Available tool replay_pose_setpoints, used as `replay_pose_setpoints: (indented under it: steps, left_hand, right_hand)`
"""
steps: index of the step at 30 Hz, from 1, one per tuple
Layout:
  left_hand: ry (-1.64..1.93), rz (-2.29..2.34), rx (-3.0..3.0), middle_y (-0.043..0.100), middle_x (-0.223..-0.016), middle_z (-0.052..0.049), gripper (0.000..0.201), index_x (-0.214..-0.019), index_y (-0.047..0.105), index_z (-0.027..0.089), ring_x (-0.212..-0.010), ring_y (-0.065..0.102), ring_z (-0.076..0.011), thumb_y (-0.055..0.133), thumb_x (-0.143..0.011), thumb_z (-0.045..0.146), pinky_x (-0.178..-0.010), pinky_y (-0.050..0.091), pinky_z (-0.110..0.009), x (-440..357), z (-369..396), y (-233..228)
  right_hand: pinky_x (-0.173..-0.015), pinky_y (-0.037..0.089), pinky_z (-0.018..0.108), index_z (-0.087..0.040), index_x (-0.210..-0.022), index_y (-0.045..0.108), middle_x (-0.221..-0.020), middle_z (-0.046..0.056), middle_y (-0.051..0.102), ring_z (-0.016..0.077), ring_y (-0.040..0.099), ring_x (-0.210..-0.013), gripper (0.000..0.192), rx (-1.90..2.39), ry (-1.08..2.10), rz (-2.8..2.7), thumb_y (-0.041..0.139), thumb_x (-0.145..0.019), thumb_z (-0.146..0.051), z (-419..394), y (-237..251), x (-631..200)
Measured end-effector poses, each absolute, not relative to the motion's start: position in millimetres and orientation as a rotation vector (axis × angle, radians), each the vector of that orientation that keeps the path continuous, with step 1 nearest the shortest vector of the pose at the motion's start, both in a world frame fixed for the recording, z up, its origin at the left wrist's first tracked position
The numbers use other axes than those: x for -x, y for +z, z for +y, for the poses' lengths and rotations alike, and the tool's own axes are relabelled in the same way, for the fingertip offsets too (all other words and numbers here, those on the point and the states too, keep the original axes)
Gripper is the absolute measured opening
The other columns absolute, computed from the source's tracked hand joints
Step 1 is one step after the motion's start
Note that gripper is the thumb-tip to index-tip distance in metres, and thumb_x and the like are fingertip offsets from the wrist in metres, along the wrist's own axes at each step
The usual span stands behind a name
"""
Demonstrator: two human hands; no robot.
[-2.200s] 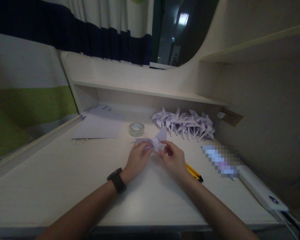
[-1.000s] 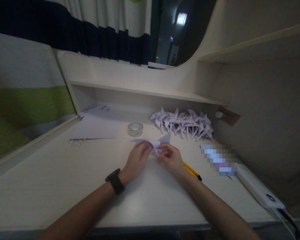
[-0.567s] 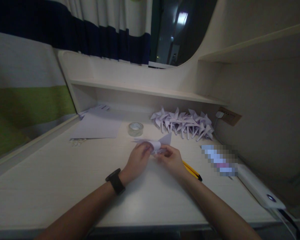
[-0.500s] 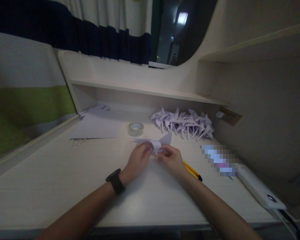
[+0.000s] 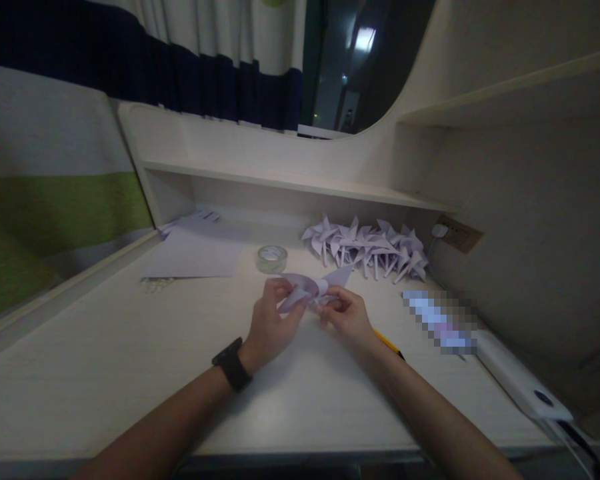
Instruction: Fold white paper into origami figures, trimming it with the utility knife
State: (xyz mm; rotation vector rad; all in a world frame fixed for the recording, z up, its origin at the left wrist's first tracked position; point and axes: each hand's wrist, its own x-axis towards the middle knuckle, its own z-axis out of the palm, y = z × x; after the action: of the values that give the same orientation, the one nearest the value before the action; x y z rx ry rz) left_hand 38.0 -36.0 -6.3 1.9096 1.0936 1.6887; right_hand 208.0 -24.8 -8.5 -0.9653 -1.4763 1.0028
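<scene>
Left hand (image 5: 270, 320) and right hand (image 5: 347, 317) grip folded paper (image 5: 305, 288); bare desk (image 5: 130, 347) leftward

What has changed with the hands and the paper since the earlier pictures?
Both hands have lifted the folded paper a little off the desk. The left hand now has its fingers curled around one flap, and the right hand pinches the middle. The tape roll, the pinwheels and the flat sheets stayed in place.
</scene>
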Motion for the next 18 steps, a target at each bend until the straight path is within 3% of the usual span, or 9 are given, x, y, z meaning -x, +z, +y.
replay_pose_setpoints:
  steps: [7,10,13,18]
  left_hand:
    - [1.615,0.911,-1.67,0.063,-0.101,-0.007,0.039,-0.102,0.039,0.022,-0.096,0.065,-0.0199,0.068,-0.076,0.024,-0.082,0.053,-0.033,-42.9,-35.4,-7.7]
    - [1.55,0.886,-1.778,0.065,-0.104,-0.008,0.029,-0.104,0.049,0.02,-0.1,0.063,-0.0206,0.064,-0.079,0.023,-0.087,0.05,-0.034,-41.5,-35.9,-2.0]
    - [1.492,0.97,-1.938,0.068,-0.097,-0.007,0.018,-0.099,0.061,0.017,-0.092,0.064,-0.0204,0.061,-0.082,0.025,-0.082,0.05,-0.033,-38.1,-36.3,1.8]
    - [1.556,1.057,-2.015,0.069,-0.091,-0.004,0.019,-0.099,0.065,0.018,-0.083,0.064,-0.0181,0.062,-0.083,0.027,-0.073,0.051,-0.029,-36.1,-36.3,1.4]
  right_hand:
    - [-0.039,0.041,0.023,-0.017,-0.083,0.068,-0.048,-0.001,0.061,0.0137,0.055,-0.039,0.031,0.957,0.972,-1.489,0.076,-0.064,-0.041,-25.1,-8.5,-207.6]
    - [-0.039,0.041,0.021,-0.018,-0.087,0.068,-0.051,-0.001,0.062,0.0128,0.055,-0.038,0.033,0.933,1.007,-1.464,0.078,-0.063,-0.039,-25.2,-8.6,-208.5]
    - [-0.037,0.039,0.02,-0.017,-0.089,0.069,-0.049,-0.002,0.062,0.0115,0.054,-0.037,0.034,0.906,1.049,-1.441,0.079,-0.062,-0.036,-25.2,-8.0,-209.2]
    - [-0.037,0.039,0.019,-0.016,-0.087,0.07,-0.048,-0.001,0.061,0.0104,0.052,-0.036,0.033,0.889,1.028,-1.45,0.08,-0.062,-0.036,-22.0,-12.7,-209.9]
